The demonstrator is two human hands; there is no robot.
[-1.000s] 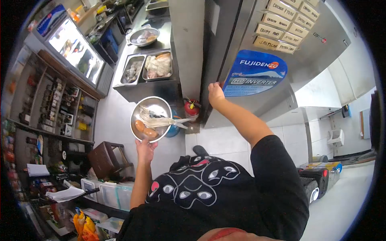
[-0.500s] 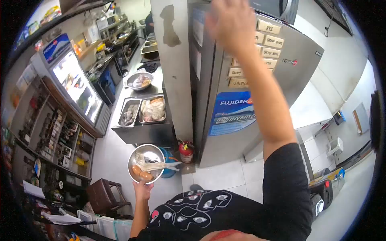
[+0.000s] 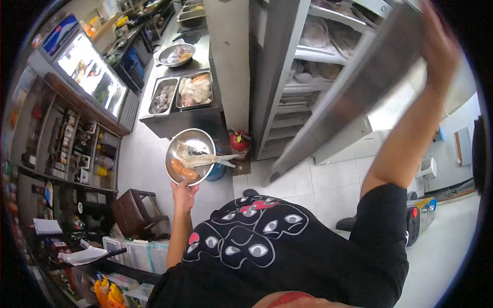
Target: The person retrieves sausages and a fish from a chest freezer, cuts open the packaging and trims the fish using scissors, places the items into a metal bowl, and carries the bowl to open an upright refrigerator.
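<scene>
My left hand (image 3: 184,194) grips the near rim of a metal bowl (image 3: 206,180), thumb at the edge. In it lie a pale dried-looking fish (image 3: 197,158), whose tail sticks out past the right rim, and several orange-brown sausage-like pieces (image 3: 184,169). Up at the right, my right hand (image 3: 440,49) is on the outer edge of the grey refrigerator door (image 3: 354,92), which stands ajar; motion blurs its fingers. Behind the door, the refrigerator shelves (image 3: 316,55) hold several wrapped or bagged packs (image 3: 314,33).
A steel counter (image 3: 179,123) carries trays of raw meat (image 3: 195,91) and another bowl (image 3: 177,55). Below the pillar stands a fire extinguisher (image 3: 240,143). A brown stool (image 3: 136,210) and packed shelves (image 3: 67,138) line the left. A glass-door fridge (image 3: 92,72) stands farther back.
My right hand has moved right and the refrigerator door has swung from shut to open, exposing the shelves. My left hand still holds the bowl, now higher in view.
</scene>
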